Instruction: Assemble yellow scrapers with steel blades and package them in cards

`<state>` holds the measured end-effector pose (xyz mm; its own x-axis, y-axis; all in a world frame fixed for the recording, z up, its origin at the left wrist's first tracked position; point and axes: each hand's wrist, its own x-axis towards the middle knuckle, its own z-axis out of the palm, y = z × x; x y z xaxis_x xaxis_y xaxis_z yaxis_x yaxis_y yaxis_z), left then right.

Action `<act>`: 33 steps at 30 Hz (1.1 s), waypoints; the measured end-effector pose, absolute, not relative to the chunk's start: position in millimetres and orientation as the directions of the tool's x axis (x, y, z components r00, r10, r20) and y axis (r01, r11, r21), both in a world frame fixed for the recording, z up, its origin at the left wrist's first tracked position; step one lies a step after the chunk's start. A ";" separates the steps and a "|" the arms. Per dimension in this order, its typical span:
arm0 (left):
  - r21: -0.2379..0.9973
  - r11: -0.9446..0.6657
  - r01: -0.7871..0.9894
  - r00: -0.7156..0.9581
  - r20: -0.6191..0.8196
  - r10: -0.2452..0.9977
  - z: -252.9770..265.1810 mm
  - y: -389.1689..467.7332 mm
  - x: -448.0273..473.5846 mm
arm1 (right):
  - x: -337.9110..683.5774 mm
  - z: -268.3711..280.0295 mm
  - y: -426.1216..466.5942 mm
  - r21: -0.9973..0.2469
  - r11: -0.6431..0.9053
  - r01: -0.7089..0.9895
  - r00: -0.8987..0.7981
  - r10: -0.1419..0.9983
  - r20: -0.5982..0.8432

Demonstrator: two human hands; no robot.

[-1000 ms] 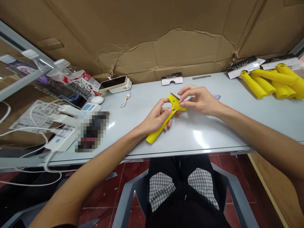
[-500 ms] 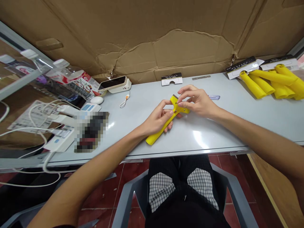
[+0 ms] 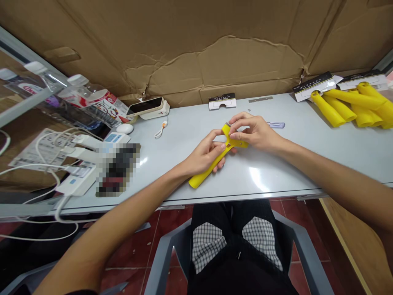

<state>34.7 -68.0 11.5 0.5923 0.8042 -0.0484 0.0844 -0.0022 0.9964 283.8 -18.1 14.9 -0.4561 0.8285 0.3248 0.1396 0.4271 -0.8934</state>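
My left hand is closed around the handle of a yellow scraper, which slants up and away across the table. Its forked, Y-shaped head points to the back right, and a thin metal edge shows at the tip of the left arm. At that head, my right hand has its thumb and fingertips pinched together against the yellow plastic. Whatever small piece they may hold is hidden. A screw shows on the head's right arm. Just behind my right hand lies a screwdriver with a clear purplish handle.
At the back lie a flat metal blade, tiny screws and a black-and-white card. Several yellow scraper handles are piled at right. A phone, power strips, cables and bottles crowd the left.
The scraper's head has shifted slightly right and turned a little in my left hand. My right fingers stay at the head; the tiny screws behind them now show.
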 end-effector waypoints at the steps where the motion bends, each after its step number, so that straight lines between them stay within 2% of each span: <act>1: 0.997 -0.003 0.080 0.595 -0.045 0.803 11.0 -67.7 34.5 | 283.8 14.9 -18.0 -0.894 0.423 0.145 -0.453 0.832 0.320; 8: 0.997 0.012 0.071 0.579 -0.051 0.813 12.8 -69.2 35.6 | 282.5 17.1 -18.8 -0.904 0.403 0.145 -0.453 0.839 0.301; 23: 0.997 -0.004 0.075 0.583 -0.041 0.811 15.3 -69.7 36.9 | 278.6 21.7 -25.4 -0.845 0.498 0.196 -0.437 0.815 0.380; 33: 0.997 -0.007 0.074 0.602 -0.039 0.798 15.5 -70.2 36.2 | 272.9 14.8 -23.6 -0.948 0.305 0.090 -0.361 0.897 0.254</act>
<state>36.2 -70.2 15.5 0.6017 0.7978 -0.0386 0.0736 -0.0072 0.9973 272.9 -23.6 14.8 -0.3606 0.8975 0.2541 0.0902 0.3047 -0.9482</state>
